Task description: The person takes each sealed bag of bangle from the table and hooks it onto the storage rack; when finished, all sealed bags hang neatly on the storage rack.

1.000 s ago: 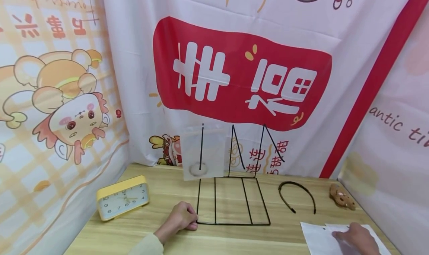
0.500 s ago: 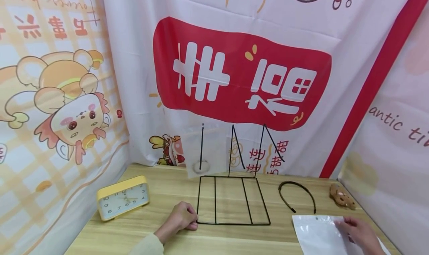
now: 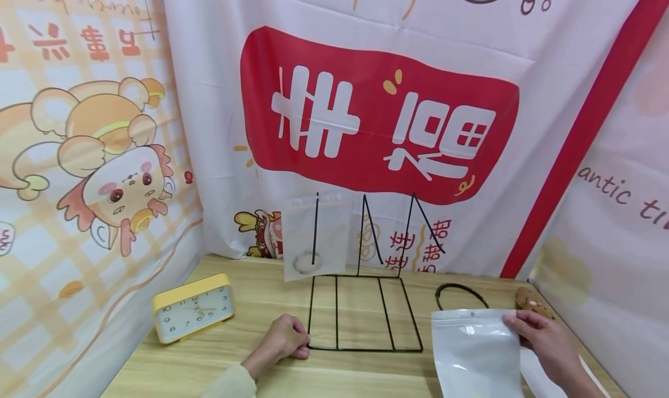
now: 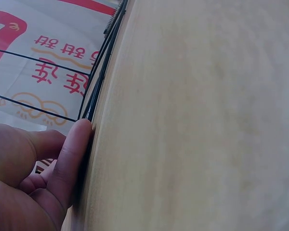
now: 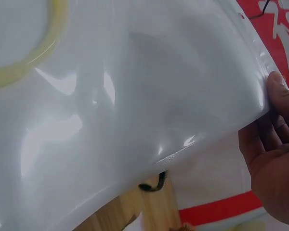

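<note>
A black wire rack (image 3: 364, 349) with upright hooks stands on the wooden table. My left hand (image 3: 284, 337) pinches the near left corner of its base; in the left wrist view the thumb and fingers of the left hand (image 4: 33, 178) meet at the wire. A clear bag (image 3: 331, 229) with a thin ring inside hangs from the left hook. At the right, my right hand (image 3: 546, 343) grips the top right corner of a white zip bag (image 3: 473, 351), raised in front of the headband. Through this bag, the right wrist view shows part of a yellow ring (image 5: 12, 73).
A yellow alarm clock (image 3: 193, 311) stands at the left. Behind the held bag lie a black headband (image 3: 462, 286), partly hidden, and a brown plush piece (image 3: 535, 303). Another white bag (image 3: 535, 375) shows below the right wrist. Printed curtains (image 3: 378, 113) enclose the table.
My right hand has picked up a white zip bag from the stack and lifted it up and leftward. The hanging bag has swung slightly. My left hand stays at the rack's corner.
</note>
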Tool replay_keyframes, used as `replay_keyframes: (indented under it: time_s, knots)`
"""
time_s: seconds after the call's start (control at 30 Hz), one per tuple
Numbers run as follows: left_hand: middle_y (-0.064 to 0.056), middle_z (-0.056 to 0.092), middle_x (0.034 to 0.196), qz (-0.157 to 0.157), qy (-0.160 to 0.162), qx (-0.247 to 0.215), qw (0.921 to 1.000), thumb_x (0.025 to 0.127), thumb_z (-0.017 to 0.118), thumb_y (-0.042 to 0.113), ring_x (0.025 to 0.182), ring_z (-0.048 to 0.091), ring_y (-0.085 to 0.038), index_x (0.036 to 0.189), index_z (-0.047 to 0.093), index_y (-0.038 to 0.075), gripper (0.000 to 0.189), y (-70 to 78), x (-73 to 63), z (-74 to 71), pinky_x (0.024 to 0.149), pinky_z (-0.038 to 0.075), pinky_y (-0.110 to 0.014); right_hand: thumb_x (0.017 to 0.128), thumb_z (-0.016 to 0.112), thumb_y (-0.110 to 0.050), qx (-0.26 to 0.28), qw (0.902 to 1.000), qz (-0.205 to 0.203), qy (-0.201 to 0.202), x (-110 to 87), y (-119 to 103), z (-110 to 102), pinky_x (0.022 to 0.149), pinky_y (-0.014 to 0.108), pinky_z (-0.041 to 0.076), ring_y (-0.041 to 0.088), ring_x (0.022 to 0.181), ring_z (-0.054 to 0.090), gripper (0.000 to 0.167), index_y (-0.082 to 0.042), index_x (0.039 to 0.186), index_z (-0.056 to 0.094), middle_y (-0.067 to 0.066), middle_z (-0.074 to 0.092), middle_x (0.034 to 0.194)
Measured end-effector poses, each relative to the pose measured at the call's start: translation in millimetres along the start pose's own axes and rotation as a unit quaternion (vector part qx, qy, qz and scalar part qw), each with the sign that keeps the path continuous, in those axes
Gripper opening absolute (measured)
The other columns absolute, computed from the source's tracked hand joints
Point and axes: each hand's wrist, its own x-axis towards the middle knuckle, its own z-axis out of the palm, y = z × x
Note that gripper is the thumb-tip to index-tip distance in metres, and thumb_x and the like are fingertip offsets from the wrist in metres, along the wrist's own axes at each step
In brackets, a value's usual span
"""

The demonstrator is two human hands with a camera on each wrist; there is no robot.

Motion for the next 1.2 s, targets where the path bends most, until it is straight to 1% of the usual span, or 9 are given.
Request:
replay_keyframes:
  time_s: [0.07,0.13,0.2,0.4,0.57,0.73,0.8,0.97,1.2]
  knots:
    - [-0.018,0.064,0.072,0.003,0.0,0.001,1.0,0.08,0.064,-0.013,0.053,0.068,-0.017,0.081,0.06,-0.006,0.008,0.2,-0.4,-0.1,0.054,0.064,-0.028,0.093,0.068,-0.018,0.035,0.9986,-0.038,0.004,-4.3,-8.6,9.6,0.065,0.021,0.061,0.006,0.073,0.065,0.009,-0.009,0.093,0.072,-0.012,0.068,0.082]
    - [-0.017,0.064,0.071,0.004,-0.001,0.001,1.0,0.081,0.064,-0.013,0.053,0.068,-0.016,0.081,0.06,-0.006,0.008,0.0,-0.5,0.0,0.055,0.064,-0.028,0.093,0.067,-0.012,0.06,0.9955,-0.073,0.008,-8.8,-16.9,18.2,0.063,0.021,0.061,0.006,0.072,0.065,0.007,-0.01,0.09,0.073,-0.011,0.068,0.081]
    - [-0.017,0.064,0.071,0.005,-0.002,0.001,1.0,0.081,0.064,-0.013,0.053,0.068,-0.016,0.081,0.06,-0.006,0.008,-0.3,-0.4,0.6,0.055,0.063,-0.027,0.092,0.068,-0.01,0.078,0.9927,-0.092,0.011,-13.6,-26.1,25.3,0.062,0.021,0.061,0.006,0.071,0.065,0.007,-0.009,0.089,0.073,-0.01,0.069,0.081]
    - [-0.017,0.065,0.07,0.004,-0.003,-0.003,1.0,0.081,0.064,-0.013,0.052,0.068,-0.017,0.082,0.06,-0.007,0.006,-1.3,-0.4,2.6,0.054,0.063,-0.028,0.092,0.066,-0.005,0.121,0.984,-0.13,0.011,-27.7,-55.3,47.2,0.059,0.021,0.061,0.005,0.069,0.065,0.008,-0.008,0.091,0.073,-0.007,0.071,0.08]
    - [-0.018,0.064,0.071,0.009,0.002,-0.004,1.0,0.08,0.064,-0.013,0.052,0.068,-0.016,0.08,0.06,-0.006,0.008,-1.3,-0.5,3.0,0.054,0.063,-0.028,0.092,0.067,-0.008,0.103,0.9825,-0.155,0.014,-39.8,-80.8,67.3,0.056,0.021,0.06,0.005,0.067,0.062,0.005,-0.007,0.092,0.072,-0.007,0.07,0.079]
    - [-0.018,0.063,0.073,0.011,0.004,-0.001,0.9999,0.081,0.064,-0.013,0.052,0.067,-0.016,0.08,0.06,-0.006,0.008,-0.7,1.3,1.7,0.054,0.063,-0.027,0.092,0.067,-0.005,0.134,0.9738,-0.183,-0.003,-44.3,-105.3,87.6,0.058,0.023,0.061,0.006,0.069,0.064,0.006,-0.001,0.092,0.07,-0.003,0.071,0.079]
    - [-0.018,0.063,0.073,0.013,0.005,0.001,0.9999,0.081,0.064,-0.013,0.052,0.067,-0.015,0.08,0.06,-0.006,0.008,-0.6,2.2,1.1,0.054,0.063,-0.027,0.091,0.067,-0.004,0.153,0.9705,-0.187,-0.004,-44.1,-114.7,95.0,0.059,0.024,0.062,0.007,0.069,0.065,0.005,0.0,0.091,0.069,-0.002,0.071,0.079]
    - [-0.018,0.063,0.071,0.021,0.004,0.002,0.9998,0.08,0.064,-0.013,0.051,0.067,-0.016,0.078,0.06,-0.005,0.009,-1.0,3.6,0.6,0.053,0.063,-0.028,0.09,0.071,-0.011,0.159,0.9738,-0.162,0.01,-43.1,-133.6,110.9,0.06,0.024,0.062,0.008,0.069,0.066,0.007,-0.003,0.09,0.071,-0.003,0.071,0.08]
    - [-0.017,0.064,0.071,0.016,0.006,0.006,0.9998,0.08,0.064,-0.013,0.052,0.067,-0.016,0.078,0.059,-0.004,0.01,-2.2,-0.9,1.3,0.053,0.063,-0.028,0.089,0.072,-0.012,0.181,0.9728,-0.144,-0.004,-37.3,-147.5,130.6,0.061,0.027,0.064,0.012,0.069,0.068,0.011,-0.002,0.092,0.071,-0.002,0.073,0.082]
